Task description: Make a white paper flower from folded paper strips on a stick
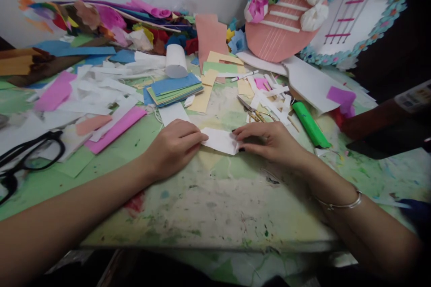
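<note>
Pinching the white paper (220,140) by its left end, left hand (173,148) is nearly closed; uneven pull might crease it. Paper lies between both hands, near the table's (215,206) front. Right hand (266,141) touches the right end, thumb and forefinger parted; firm grip, can't tell, so slipping possible. Scissors (255,114) just beyond might snag knuckles.

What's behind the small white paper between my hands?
Behind the small white paper, gold-handled scissors lie to the right and a stack of blue and green paper to the left. What the white paper covers can't be seen.
</note>
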The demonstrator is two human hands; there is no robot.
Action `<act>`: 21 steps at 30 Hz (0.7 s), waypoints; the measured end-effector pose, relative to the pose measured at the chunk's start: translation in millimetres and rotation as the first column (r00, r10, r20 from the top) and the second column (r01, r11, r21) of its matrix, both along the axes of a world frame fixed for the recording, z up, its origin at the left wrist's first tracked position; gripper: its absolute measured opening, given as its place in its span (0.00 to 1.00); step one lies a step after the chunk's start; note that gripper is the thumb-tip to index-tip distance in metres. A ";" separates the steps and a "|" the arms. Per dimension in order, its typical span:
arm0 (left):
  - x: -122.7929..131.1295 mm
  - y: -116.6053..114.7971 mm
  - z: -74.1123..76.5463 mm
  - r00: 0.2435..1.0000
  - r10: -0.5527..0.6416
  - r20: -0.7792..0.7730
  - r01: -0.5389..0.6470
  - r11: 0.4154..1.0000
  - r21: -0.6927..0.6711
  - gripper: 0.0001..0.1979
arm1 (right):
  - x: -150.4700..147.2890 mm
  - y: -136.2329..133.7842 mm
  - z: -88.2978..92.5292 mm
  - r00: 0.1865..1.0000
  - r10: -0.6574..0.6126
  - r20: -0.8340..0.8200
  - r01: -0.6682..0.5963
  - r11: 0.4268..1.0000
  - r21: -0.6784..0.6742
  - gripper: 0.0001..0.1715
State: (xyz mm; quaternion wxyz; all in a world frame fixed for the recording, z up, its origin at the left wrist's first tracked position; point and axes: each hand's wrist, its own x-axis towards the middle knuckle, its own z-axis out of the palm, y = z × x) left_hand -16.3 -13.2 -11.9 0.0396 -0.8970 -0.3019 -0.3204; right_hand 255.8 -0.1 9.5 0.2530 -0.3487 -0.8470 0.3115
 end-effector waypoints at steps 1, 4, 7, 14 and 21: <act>-0.9 -0.2 -0.3 1.000 0.003 0.009 -0.003 1.000 -0.012 0.07 | 1.8 0.2 1.4 0.998 0.050 0.045 -0.052 0.998 0.042 0.09; -1.5 -0.6 1.9 0.999 0.024 0.033 -0.022 0.997 -0.074 0.07 | 5.1 -1.1 3.6 0.976 0.118 0.181 -0.144 0.981 0.134 0.17; -1.1 0.8 6.3 0.993 0.077 0.090 -0.059 0.981 -0.186 0.06 | 4.3 -5.6 2.7 0.970 0.056 0.238 -0.105 0.975 0.196 0.25; -1.5 5.3 9.8 0.967 0.182 0.176 -0.110 0.928 -0.357 0.03 | -2.7 -13.9 -7.1 0.971 -0.172 0.164 0.073 0.871 0.485 0.20; -2.1 0.2 1.3 0.998 -0.048 0.047 0.050 0.998 -0.047 0.05 | 2.7 -10.0 -8.9 0.969 -0.194 0.154 0.077 0.826 0.558 0.13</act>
